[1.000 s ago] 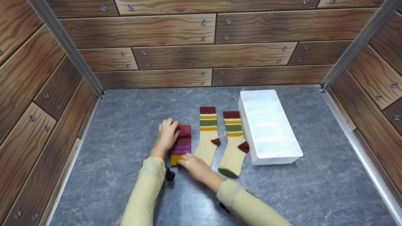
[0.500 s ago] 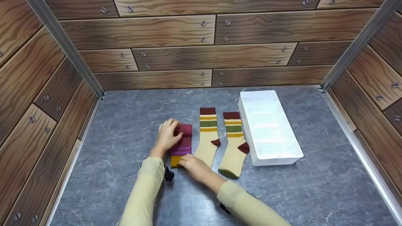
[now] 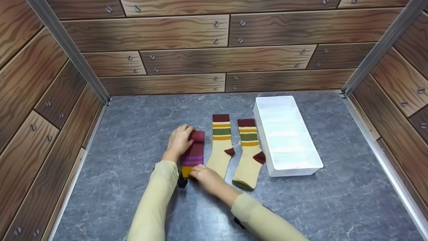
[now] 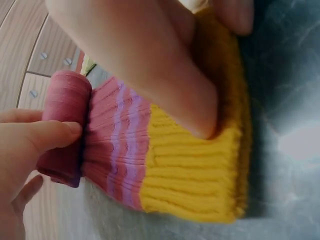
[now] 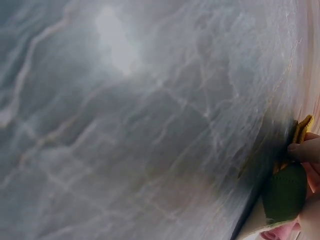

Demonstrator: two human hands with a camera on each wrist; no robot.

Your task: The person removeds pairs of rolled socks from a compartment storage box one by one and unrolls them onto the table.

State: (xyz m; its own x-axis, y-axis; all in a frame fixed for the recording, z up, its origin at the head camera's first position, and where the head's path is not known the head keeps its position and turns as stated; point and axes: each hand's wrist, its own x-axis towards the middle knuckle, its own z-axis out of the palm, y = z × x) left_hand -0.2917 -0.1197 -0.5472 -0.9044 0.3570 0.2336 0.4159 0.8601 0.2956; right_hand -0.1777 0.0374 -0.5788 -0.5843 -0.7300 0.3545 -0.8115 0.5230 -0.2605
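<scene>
A maroon sock with purple stripes and a yellow cuff lies lengthwise on the grey surface. Its far end is a thick roll. My left hand holds this roll, thumb on its near side. At the near end, my right hand pinches the yellow cuff by its edge; in the left wrist view a finger lies across the knit. The cuff's edge shows more than one layer. Beside the right hand lies a cream sock with maroon, yellow and green bands, its toe partly behind that hand.
A second cream sock lies further right, close against a long white box with cross dividers. Wood-patterned walls enclose the grey surface at the back and both sides.
My left thumb, stretched out over the sock half a second ago, is now drawn in at the roll. The roll sits slightly further back. My right hand keeps its place on the cuff.
</scene>
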